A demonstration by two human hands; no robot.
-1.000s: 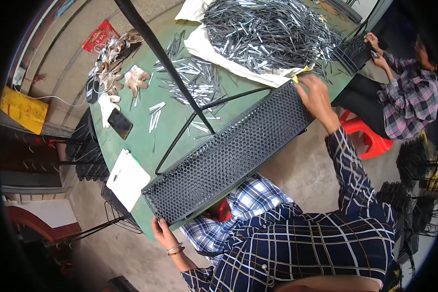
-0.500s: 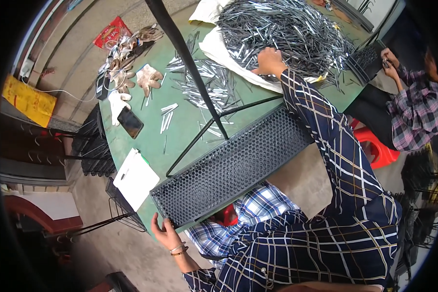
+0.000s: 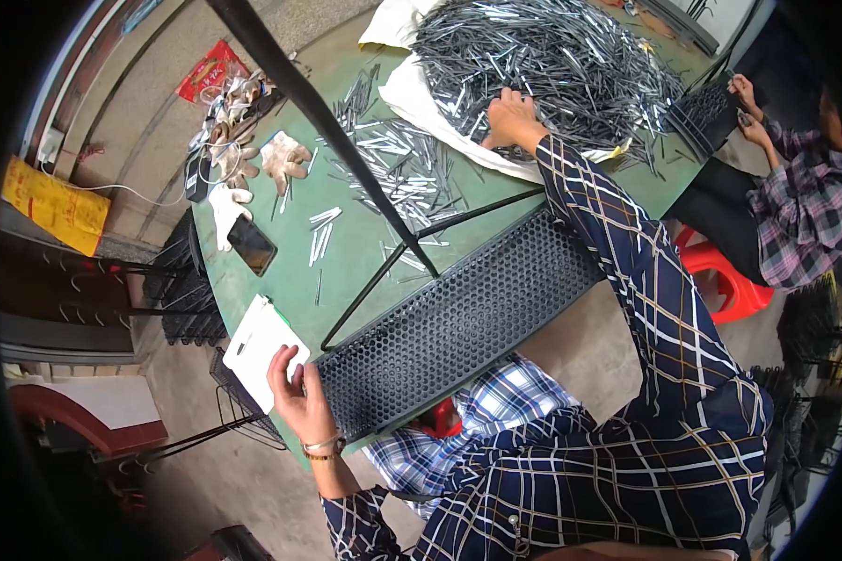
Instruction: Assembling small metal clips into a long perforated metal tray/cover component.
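Note:
My right hand (image 3: 515,122) rests at the near left edge of a big heap of thin dark metal strips (image 3: 571,70), its thumb apart from the bent fingers. Among the strips, its fingertips are partly hidden, and I see nothing clearly held. The heap lies on a white sack (image 3: 419,110). Over the left end of a long black perforated tray (image 3: 458,313), my left hand (image 3: 301,400) is raised, open with fingers apart and nothing visible in it. The tray lies slanted along the table's near edge, its small round holes in tight rows. My right forearm crosses above its right end.
A black metal stand (image 3: 351,154) rises behind the tray. Loose strips (image 3: 407,168), gloves (image 3: 284,159), a phone (image 3: 252,245) and a white clipboard (image 3: 253,351) lie on the green table (image 3: 346,252). Another person (image 3: 795,206) works at right beside a red stool (image 3: 734,280).
My left hand has lifted off the tray's left corner and moved up, over its end. My right hand has shifted slightly left at the heap, its fingers more bent.

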